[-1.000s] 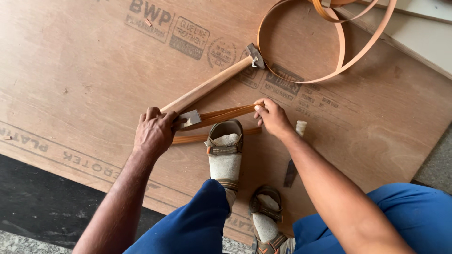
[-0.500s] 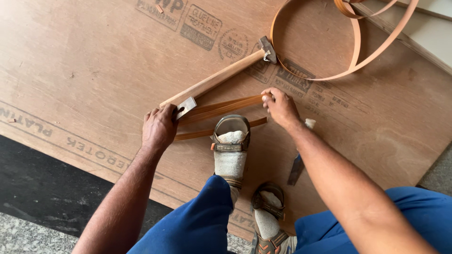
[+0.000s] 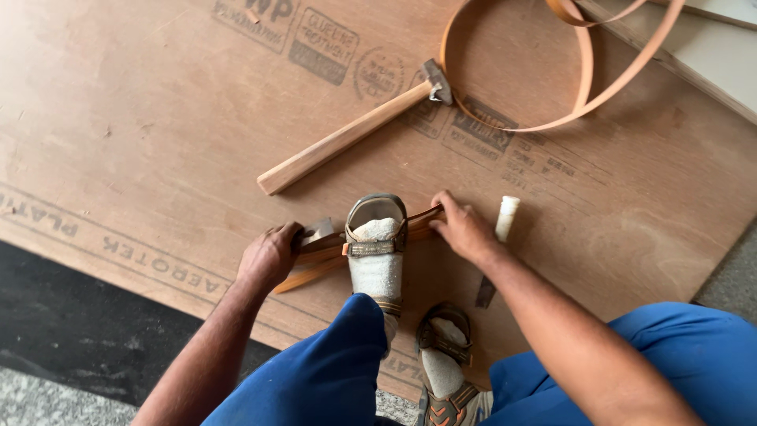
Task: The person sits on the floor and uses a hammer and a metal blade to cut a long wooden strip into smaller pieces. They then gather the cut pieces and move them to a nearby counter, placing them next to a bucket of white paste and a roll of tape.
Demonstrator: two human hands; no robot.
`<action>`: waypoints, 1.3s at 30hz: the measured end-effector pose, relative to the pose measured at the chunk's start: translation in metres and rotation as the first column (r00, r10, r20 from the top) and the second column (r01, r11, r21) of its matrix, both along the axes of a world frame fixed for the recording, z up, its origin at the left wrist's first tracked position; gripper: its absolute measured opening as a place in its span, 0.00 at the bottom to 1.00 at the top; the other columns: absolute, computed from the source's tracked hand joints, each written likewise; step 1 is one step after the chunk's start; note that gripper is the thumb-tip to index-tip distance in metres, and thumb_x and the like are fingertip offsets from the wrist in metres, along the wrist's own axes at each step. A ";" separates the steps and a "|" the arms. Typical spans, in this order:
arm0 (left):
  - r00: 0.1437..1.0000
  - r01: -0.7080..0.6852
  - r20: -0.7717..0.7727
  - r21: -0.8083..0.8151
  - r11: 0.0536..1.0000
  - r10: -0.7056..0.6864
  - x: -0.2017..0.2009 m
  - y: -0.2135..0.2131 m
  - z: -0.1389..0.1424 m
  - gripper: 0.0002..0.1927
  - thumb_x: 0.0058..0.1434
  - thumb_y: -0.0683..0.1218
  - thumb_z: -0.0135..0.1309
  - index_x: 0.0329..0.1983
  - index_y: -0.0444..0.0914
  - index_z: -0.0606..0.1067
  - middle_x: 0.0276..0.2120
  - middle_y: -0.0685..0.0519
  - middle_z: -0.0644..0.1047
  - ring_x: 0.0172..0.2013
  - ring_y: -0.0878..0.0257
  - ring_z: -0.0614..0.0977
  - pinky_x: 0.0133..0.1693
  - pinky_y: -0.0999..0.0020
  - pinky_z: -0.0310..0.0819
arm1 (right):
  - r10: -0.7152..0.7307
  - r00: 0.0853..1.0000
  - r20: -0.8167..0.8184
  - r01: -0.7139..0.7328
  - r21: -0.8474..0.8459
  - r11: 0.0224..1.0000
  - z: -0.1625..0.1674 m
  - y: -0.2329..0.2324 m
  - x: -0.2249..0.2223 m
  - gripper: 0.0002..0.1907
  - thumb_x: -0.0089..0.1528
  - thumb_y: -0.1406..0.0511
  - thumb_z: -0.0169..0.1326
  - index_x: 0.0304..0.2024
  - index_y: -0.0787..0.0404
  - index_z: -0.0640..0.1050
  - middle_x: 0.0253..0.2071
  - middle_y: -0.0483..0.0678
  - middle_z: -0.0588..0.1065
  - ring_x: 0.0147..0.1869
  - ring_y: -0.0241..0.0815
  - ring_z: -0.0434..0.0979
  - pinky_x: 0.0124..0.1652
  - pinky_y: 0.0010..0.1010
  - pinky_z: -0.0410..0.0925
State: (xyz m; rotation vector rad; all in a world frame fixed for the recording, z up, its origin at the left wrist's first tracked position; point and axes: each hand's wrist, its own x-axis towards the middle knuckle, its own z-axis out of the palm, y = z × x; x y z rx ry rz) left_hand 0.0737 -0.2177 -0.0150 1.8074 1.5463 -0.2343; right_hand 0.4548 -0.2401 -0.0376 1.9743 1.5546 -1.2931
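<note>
My left hand grips a small metal blade tool set against thin brown veneer strips lying on a plywood sheet. My right hand presses down on the strips' right end. My sandalled foot in a white sock stands across the strips between both hands, pinning them. A hammer with a wooden handle lies just beyond, apart from both hands.
A long coiled veneer band loops at the top right. A white-handled tool lies right of my right hand. My other foot rests near the sheet's front edge. Dark floor shows at the lower left.
Both hands and the strips have drawn nearer to me, away from the hammer. My foot now sits further over the strips. The view shifted, so the hammer appears farther away.
</note>
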 end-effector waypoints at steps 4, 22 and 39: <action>0.986 -0.067 0.159 0.052 0.996 0.058 -0.004 0.008 0.002 0.11 0.63 0.42 0.52 0.48 0.42 0.77 0.44 0.46 0.81 0.45 0.44 0.82 0.43 0.50 0.77 | -0.099 0.989 -0.106 0.116 0.161 0.980 0.021 -0.003 -0.013 0.33 0.63 0.56 0.59 0.67 0.48 0.61 0.26 0.51 0.77 0.27 0.41 0.77 0.26 0.32 0.70; 0.821 -0.033 0.533 -0.312 0.950 0.204 0.104 0.078 0.058 0.10 0.67 0.44 0.54 0.49 0.39 0.78 0.42 0.47 0.81 0.40 0.60 0.82 0.44 0.64 0.83 | -0.670 -0.010 -0.743 0.764 -0.438 0.474 0.039 0.103 0.025 0.22 0.69 0.50 0.42 0.49 0.57 0.78 0.41 0.49 0.81 0.48 0.44 0.82 0.47 0.38 0.74; 0.998 0.048 -0.058 0.446 0.894 -0.025 0.072 0.165 -0.006 0.20 0.65 0.53 0.64 0.53 0.42 0.71 0.46 0.44 0.77 0.47 0.47 0.79 0.45 0.48 0.75 | -0.366 -0.057 -0.929 0.764 -0.277 0.583 0.110 0.111 0.026 0.49 0.67 0.28 0.31 0.47 0.65 0.75 0.21 0.34 0.62 0.20 0.26 0.59 0.27 0.30 0.64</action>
